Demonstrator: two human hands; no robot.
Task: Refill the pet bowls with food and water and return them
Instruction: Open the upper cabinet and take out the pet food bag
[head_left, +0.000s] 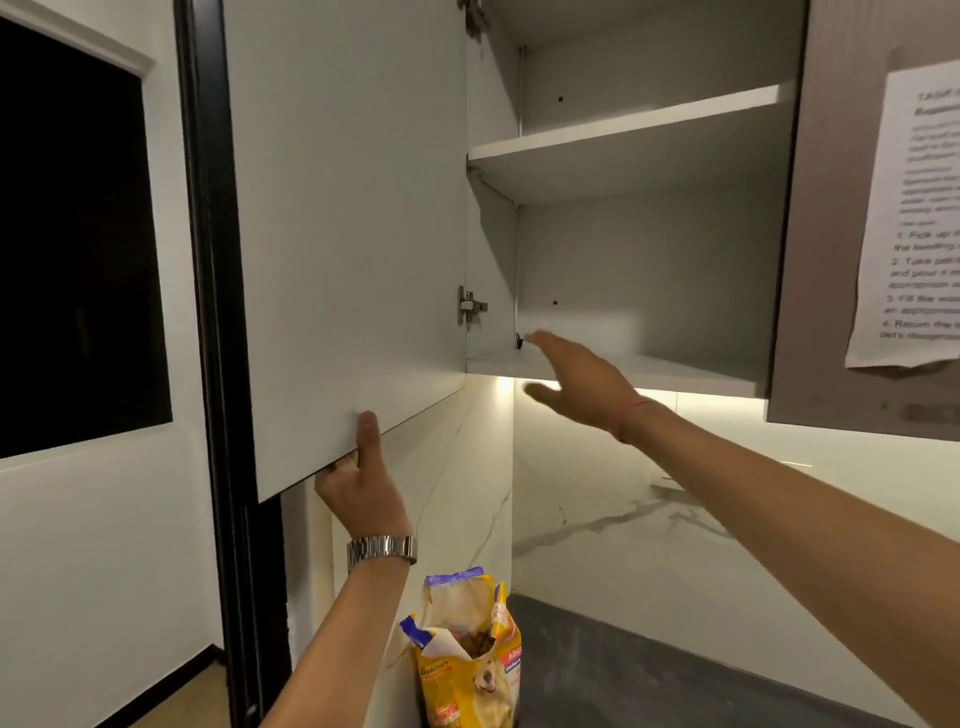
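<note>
- Gripping cabinet door (343, 234) bottom edge: left hand (363, 486).
- Reaching toward lower shelf (675, 371): right hand (576, 387), fingers extended, holding nothing.
- Standing opened on dark worktop (649, 670): pet food bag (467, 670).

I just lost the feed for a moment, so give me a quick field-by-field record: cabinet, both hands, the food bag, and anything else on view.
cabinet door: swung open, white inner face toward camera
cabinet shelves: nothing visible on them
left hand: grips the door's bottom edge, thumb on the front face; metal watch on wrist
right hand: open, fingers extended at the front edge of the bottom shelf, holding nothing
pet food bag: yellow, upright on the dark counter, top open, kibble visible
pet bowls: not in view
printed sheet: stuck on the neighbouring brown door, text blurred
</note>
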